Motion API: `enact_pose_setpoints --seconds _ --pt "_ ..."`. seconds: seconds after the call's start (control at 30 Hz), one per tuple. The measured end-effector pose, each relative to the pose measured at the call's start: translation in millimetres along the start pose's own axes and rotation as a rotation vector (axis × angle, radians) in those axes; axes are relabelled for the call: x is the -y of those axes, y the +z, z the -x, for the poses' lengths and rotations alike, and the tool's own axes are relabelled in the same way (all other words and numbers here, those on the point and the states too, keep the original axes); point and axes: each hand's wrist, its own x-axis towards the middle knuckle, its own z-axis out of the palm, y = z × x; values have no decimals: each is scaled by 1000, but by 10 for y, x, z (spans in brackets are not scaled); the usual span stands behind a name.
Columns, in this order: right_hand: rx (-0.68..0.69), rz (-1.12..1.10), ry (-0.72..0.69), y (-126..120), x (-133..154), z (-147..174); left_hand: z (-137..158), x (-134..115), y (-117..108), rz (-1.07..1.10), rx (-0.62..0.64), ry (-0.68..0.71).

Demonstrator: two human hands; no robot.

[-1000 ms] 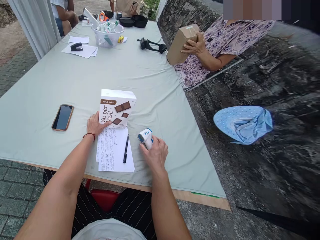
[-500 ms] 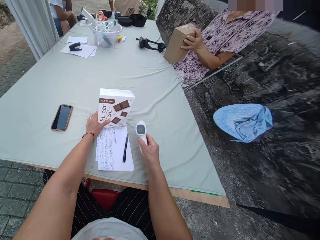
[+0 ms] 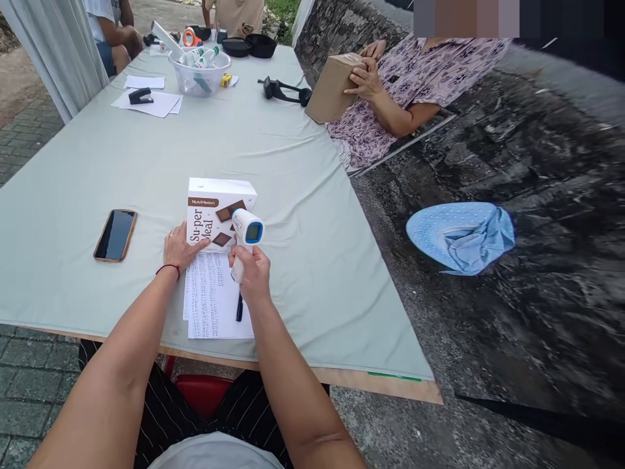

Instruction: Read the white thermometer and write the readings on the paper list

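A white forehead thermometer [image 3: 248, 228] with a blue-edged screen is gripped by its handle in my right hand [image 3: 254, 270]. It tilts leftward in front of an upright white NutriMotion Su-per Meal box [image 3: 222, 184], covering part of its front; I cannot tell if they touch. My left hand [image 3: 181, 249] grips the box's lower left corner, thumb across the front and fingers by the left side. Printed sheets [image 3: 205, 303] lie at the foot of the box. On them rests a black pen [image 3: 239, 308], its upper part hidden by my right hand.
A phone [image 3: 116, 236] lies to the left. Farther back are a stapler [image 3: 140, 96] on papers, a clear basin [image 3: 200, 79] of bottles, black pans [image 3: 261, 45] and a black device [image 3: 283, 92]. At the right edge a person holds a cardboard box [image 3: 332, 88]. A blue hat [image 3: 461, 238] lies beyond.
My right hand has brought the thermometer left and up, over the front of the white box. My left hand stays at the box. The other person's second hand now shows on the cardboard box.
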Motion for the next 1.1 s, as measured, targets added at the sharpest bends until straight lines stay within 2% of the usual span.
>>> enact_pose_setpoints --seconds 0.47,1.1 --pt "-42 96 13 113 -64 -105 -27 0 1 32 -19 -6" --pt "-58 85 59 144 -39 -112 -22 -29 -43 8 -12 -11"
